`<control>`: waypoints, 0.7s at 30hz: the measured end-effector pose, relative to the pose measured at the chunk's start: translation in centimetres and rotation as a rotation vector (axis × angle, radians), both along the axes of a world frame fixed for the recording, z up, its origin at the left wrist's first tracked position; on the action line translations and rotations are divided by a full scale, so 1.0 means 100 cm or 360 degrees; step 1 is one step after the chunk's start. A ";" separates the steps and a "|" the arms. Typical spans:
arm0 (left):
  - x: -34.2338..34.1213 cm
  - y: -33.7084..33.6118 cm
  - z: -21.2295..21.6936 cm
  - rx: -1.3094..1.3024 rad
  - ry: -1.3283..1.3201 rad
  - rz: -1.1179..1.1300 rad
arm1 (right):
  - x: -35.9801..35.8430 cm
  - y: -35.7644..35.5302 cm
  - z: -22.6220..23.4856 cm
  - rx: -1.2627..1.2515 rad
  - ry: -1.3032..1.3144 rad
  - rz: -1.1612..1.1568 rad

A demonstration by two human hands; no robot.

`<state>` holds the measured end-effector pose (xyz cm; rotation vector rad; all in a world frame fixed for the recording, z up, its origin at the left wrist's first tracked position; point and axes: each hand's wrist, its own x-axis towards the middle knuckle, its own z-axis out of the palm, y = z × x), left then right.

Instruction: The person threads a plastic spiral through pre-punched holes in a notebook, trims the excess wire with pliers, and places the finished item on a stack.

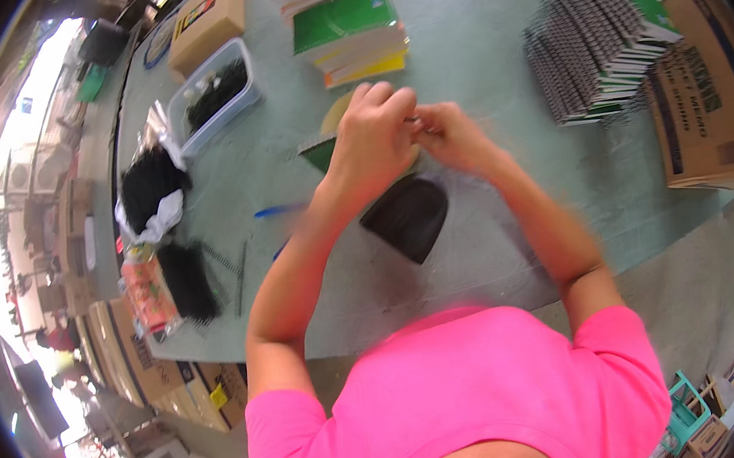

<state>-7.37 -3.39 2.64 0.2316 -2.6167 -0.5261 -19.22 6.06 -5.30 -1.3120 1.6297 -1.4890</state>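
My left hand (375,131) is curled closed above the middle of the table, its fingers pressed against those of my right hand (454,137). The right hand makes a pinch; whatever lies between the fingertips is too small to make out. A green-covered notebook (319,154) with a wire-bound edge sticks out from behind my left hand and wrist, which hide most of it. Behind that hand shows part of a tan rounded piece (336,113). Below both hands, a black wedge-shaped block (410,218) with one rounded end rests on the table.
Green and yellow books (345,21) are stacked at the far side. Spiral notebooks (596,39) rise at right beside a cardboard box (707,90). Leftward are a plastic bin (253,90) of black pieces, a bag of black material (151,188), black coils (186,282) and a blue tool (277,210).
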 end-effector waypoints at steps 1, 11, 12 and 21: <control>-0.003 0.002 0.000 0.0024 0.0030 0.0020 | 0.003 -0.001 0.000 -0.0054 -0.0010 -0.0014; 0.025 0.007 0.023 -0.0286 0.0556 0.0241 | -0.020 0.029 0.063 -0.0158 0.0353 -0.0058; 0.040 -0.003 0.026 -0.0282 0.0629 0.0360 | -0.029 0.044 0.109 0.0106 0.0761 -0.0189; 0.016 0.030 0.027 0.1392 0.0994 -0.0107 | -0.049 0.080 0.169 -0.0397 -0.0055 -0.0112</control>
